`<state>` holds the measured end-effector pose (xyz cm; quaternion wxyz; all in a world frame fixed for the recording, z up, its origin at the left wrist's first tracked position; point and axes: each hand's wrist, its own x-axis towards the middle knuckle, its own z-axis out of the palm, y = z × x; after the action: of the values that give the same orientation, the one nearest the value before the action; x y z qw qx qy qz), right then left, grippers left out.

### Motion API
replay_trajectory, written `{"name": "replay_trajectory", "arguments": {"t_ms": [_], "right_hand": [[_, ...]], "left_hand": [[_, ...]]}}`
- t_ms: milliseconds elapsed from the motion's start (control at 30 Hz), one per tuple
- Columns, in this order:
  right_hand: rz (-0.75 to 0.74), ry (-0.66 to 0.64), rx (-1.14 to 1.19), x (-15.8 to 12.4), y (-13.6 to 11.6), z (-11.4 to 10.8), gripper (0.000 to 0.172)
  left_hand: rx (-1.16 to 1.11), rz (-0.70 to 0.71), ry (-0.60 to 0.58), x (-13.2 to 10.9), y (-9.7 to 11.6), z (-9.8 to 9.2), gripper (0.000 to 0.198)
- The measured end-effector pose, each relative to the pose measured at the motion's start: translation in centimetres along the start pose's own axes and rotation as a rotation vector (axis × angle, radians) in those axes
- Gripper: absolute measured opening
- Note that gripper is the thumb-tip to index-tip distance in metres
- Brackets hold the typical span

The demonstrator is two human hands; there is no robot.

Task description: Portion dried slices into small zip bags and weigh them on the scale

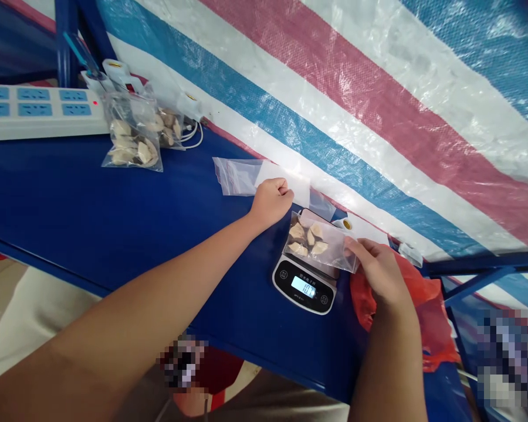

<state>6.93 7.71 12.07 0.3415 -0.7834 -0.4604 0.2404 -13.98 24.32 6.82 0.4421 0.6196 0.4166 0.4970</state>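
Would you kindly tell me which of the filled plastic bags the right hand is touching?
It is the bag over the scale, its flat end in the right hand; the other filled bags are untouched beside the power strip.

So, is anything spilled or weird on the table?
I see no spills. Slightly odd: the bag of slices on the scale pokes out over its right side, and the right hand touches that end, which might nudge the reading.

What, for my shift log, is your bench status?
Right grip pinching slice bag by one end, over lit scale. Left grip curled beside white sheet. Red bag close beside right grip.
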Motion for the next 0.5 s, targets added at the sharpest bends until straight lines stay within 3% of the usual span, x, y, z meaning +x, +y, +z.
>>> {"name": "replay_trajectory", "arguments": {"t_ms": [133,267,367,500], "right_hand": [[0.065,0.038,0.151,-0.6,-1.0,0.3,0.038],[-0.084,0.128,0.088,-1.5,-3.4,0.2,0.031],[-0.261,0.139,-0.067,-2.8,-7.1,-0.1,0.026],[-0.465,0.128,-0.303,-4.4,-13.8,0.0,0.02]], "left_hand": [[-0.012,-0.011,-0.003,0.0,0.0,0.0,0.039],[-0.011,-0.034,-0.018,0.1,0.0,0.0,0.039],[-0.004,-0.06,-0.035,0.1,-0.1,0.0,0.038],[-0.002,-0.103,-0.066,0.1,-0.3,0.0,0.038]]}}
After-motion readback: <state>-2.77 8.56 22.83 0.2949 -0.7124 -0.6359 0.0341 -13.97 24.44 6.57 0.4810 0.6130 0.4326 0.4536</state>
